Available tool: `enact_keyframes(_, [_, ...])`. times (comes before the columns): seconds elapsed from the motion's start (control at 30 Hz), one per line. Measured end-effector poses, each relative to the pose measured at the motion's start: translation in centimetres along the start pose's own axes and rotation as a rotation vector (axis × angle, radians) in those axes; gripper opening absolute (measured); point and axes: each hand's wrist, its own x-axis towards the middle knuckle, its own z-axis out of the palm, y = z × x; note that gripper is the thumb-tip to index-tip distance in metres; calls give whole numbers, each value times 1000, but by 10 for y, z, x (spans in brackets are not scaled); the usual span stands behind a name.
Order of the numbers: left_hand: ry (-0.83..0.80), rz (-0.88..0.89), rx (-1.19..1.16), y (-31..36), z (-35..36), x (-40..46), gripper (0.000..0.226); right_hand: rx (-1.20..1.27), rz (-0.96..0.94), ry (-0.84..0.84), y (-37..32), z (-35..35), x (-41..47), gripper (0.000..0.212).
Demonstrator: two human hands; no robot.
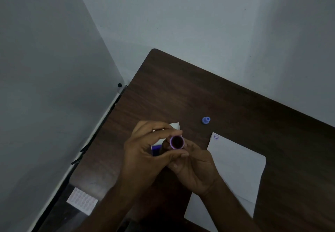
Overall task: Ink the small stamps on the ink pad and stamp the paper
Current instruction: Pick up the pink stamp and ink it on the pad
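Fingertips (178, 132) of both hands pinched round a purple stamp (177, 142), dark round face turned up, lilac rim. Left hand (145, 150) and right hand (195, 170) raised over the ink pad (155, 149); paper (235, 162) right of it, smiley print (216, 137) at its corner; blue stamp (206, 120) beyond.

Dark wood-grain table (199, 90); matt white paper (239, 164).
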Motion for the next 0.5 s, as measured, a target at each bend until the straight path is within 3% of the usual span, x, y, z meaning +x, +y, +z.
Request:
enact_keyframes(0.1, [-24,-58,47,-14,0,-5,54,-118,14,80,-2,-18,1,36])
enact_keyframes(0.17, [-65,-147,67,-32,0,-12,58,-295,25,211,-7,-28,3,25])
enact_keyframes(0.33, [-188,-408,148,-92,12,-42,57,-1112,2,511,-1,-51,11,15])
enact_keyframes(0.5, [-413,-338,528,-129,33,-64,87,-1604,-53,583,29,-74,22,20])
